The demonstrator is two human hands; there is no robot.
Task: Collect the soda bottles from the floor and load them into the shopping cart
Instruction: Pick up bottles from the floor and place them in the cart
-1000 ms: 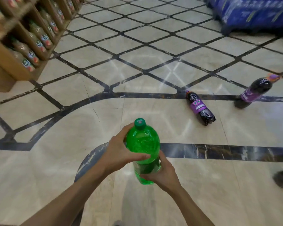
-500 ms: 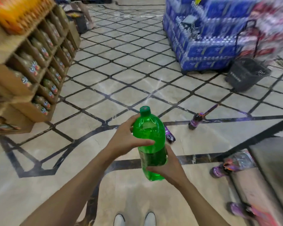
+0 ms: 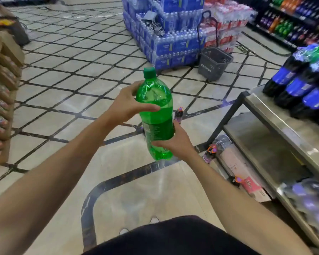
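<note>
I see the metal cart right of the green bottle, purple bottles on the floor beneath. My left hand wraps its shoulder, right hand cups its base. Smooth plastic could slip while swinging over.

Beige tiled floor with dark diagonal lines; purple-labelled bottles lying lower right, grey basket and blue water packs standing upper centre.
</note>
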